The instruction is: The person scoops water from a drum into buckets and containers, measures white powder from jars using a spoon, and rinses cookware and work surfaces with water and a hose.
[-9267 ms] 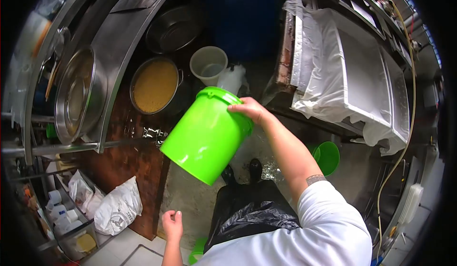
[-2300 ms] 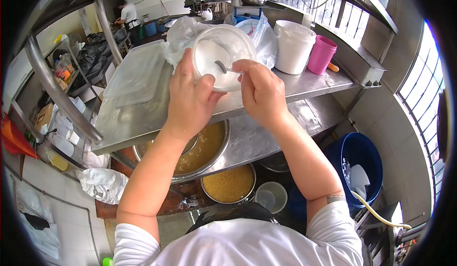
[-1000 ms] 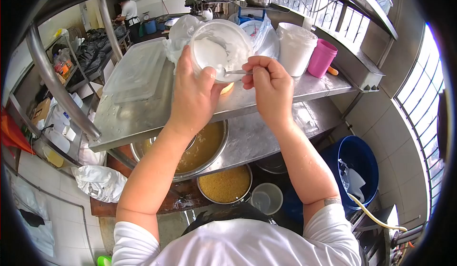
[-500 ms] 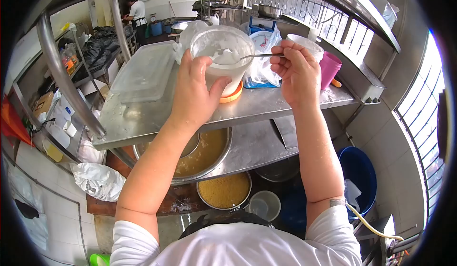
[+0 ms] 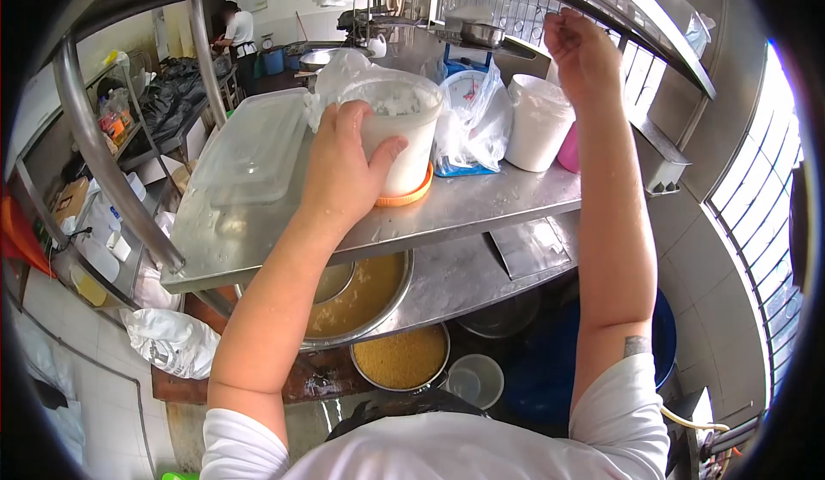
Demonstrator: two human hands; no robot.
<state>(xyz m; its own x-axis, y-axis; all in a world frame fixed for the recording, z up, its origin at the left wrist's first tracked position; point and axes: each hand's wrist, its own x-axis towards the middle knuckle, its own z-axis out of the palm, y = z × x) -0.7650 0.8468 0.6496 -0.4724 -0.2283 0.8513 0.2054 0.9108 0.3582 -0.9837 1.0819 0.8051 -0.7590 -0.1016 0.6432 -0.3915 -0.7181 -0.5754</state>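
My left hand [image 5: 348,166] wraps round the side of a translucent tub [image 5: 411,136] with white contents. The tub stands upright over an orange lid [image 5: 404,195] on the steel table [image 5: 481,201]. My right hand [image 5: 584,50] is raised at the upper right, in front of the barred window, with its fingers curled together; whether they hold the spoon is too unclear to tell. Right of the tub are a scale with a plastic bag [image 5: 473,123], a white bucket [image 5: 537,128] and a pink cup [image 5: 569,149], partly hidden by my right forearm.
A clear plastic lid [image 5: 253,149] lies on the table's left side. Below are a large basin of brownish liquid [image 5: 369,295], a pot of yellow grains [image 5: 400,355] and a pale bucket [image 5: 475,380]. Another person [image 5: 239,37] stands at the back left. Steel posts and an upper shelf frame the table.
My right hand has moved up and right, away from the tub where it held a spoon. The tub, tilted before, now stands lower and upright in my left hand.
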